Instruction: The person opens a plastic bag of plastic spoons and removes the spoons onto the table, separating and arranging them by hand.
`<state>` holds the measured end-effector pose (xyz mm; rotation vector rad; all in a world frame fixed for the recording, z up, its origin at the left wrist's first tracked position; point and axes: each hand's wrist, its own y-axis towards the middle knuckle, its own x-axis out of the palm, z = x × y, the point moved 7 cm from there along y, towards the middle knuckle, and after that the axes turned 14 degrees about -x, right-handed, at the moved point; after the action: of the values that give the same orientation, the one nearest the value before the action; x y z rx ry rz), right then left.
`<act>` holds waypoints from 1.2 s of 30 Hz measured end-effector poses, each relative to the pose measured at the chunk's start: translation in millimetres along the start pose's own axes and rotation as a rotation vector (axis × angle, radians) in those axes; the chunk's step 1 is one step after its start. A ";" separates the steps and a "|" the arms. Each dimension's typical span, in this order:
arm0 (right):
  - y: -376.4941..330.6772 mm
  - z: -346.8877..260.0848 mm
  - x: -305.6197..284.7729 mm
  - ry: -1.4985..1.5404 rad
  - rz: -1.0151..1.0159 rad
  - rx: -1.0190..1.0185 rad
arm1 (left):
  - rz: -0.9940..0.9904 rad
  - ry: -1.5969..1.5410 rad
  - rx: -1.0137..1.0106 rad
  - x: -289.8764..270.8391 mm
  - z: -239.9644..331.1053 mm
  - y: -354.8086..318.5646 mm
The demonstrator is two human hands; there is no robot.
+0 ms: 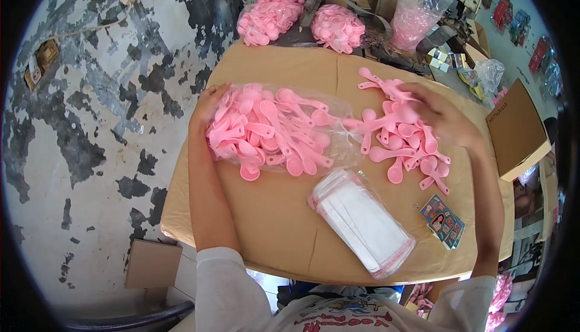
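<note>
A clear plastic bag full of pink plastic spoons lies on its side, its mouth turned to the right. My left hand is closed around the bag's closed left end. At the mouth, several spoons spill out into a loose pile of pink spoons. My right hand is at the right side of that pile, touching or just over it. Motion smears its fingers, so their grip is unclear. Below the bag lies a stack of clear flat plastic sleeves, with small printed cards to its right.
Brown paper covers the table. Filled bags of pink spoons and a tall clear bag stand beyond its far edge, near machinery. An open cardboard box sits at the right. A peeling wall rises on the left.
</note>
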<state>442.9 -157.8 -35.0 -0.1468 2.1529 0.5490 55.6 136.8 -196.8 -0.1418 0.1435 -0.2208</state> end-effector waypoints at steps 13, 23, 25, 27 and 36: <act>48.0 0.5 127.2 -0.071 -0.081 -0.343 | -0.008 -0.023 -0.021 -6.5 -7.7 10.9; 34.2 11.8 114.3 -0.026 -0.173 -0.080 | -0.026 -0.073 -0.044 1.4 -3.1 0.0; 19.5 -3.2 81.5 -0.033 -0.211 0.061 | -0.013 -0.074 -0.055 -5.1 -5.8 6.0; -2.7 -19.1 41.1 -0.165 -0.141 -0.044 | 0.013 0.014 -0.017 -22.6 -9.5 13.5; 34.8 20.6 125.2 -0.113 -0.169 -0.274 | -0.012 -0.055 -0.062 -11.3 -7.4 6.9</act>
<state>372.3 -106.1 -133.3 -0.4336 1.9269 0.7335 44.9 145.1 -203.7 -0.2101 0.0949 -0.2248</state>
